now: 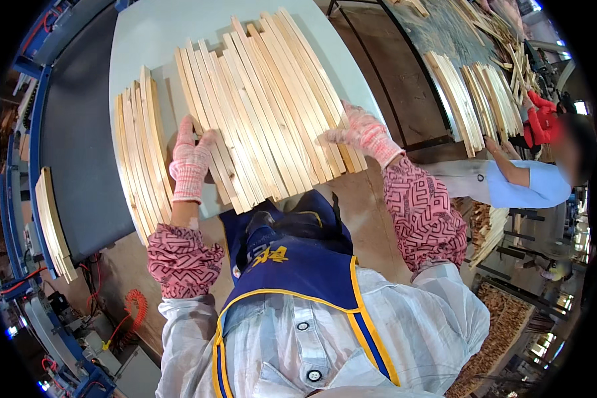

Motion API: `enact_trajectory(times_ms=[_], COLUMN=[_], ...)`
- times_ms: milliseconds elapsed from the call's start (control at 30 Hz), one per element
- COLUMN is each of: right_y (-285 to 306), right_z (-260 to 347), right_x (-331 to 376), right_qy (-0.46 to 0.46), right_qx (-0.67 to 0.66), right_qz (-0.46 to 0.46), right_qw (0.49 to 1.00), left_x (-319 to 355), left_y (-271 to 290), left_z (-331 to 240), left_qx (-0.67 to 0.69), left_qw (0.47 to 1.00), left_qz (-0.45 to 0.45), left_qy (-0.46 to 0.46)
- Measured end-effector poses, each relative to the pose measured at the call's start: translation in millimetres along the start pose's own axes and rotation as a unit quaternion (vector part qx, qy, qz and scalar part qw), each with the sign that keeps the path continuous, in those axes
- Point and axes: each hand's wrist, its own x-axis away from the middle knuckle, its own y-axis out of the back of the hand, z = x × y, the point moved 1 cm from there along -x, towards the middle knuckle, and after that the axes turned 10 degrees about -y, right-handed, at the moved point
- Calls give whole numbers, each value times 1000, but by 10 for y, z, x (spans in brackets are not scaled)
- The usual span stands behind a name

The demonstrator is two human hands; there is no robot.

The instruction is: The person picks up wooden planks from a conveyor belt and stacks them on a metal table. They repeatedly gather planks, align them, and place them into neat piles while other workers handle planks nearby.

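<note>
A broad batch of pale wooden slats (265, 109) lies side by side on a light table, their near ends uneven and overhanging its front edge. At its left side, my gloved left hand (191, 162) has its fingers along the outermost slat and its thumb over the top. My gloved right hand (368, 136) grips the batch's right side, thumb on top and fingers round the outer edge, partly hidden. Between them the hands hold the batch. Just left of my left hand lies a narrower group of slats (139, 152), apart from the batch.
A dark conveyor belt (79, 132) in a blue frame runs along the left, with a few slats (53, 222) at its near end. A red coiled hose (136, 308) hangs below. At right, a co-worker in a light blue sleeve (527, 186) handles slats (491, 99) at another table.
</note>
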Motion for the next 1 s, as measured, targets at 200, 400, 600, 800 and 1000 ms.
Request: enact_trajectory(times_ms=[200,400,600,800,1000], right_y=[-13,55,-270,-351,-264], right_z=[-282,-315,-494,-795,-732], right_x=[-178,17,5,-49,-127], right_qy=[-44,25,26,39,85], right_qx=[-137,-460,-643,-617,-662], right_qz=[37,133,223,215,299], right_qw=[989,878,732,756,682], left_x=[228,260,-481,-854,-940], left_y=[176,146,-1176,-1887,-1238], left_z=[-419,-1118,-1250,-1879,-2276], left_qx=[-144,-233,-407,-536,-667], left_qw=[989,948,791,582,446], left_qz=[31,84,156,388,67], left_qy=[33,-198,-430,-472,-594])
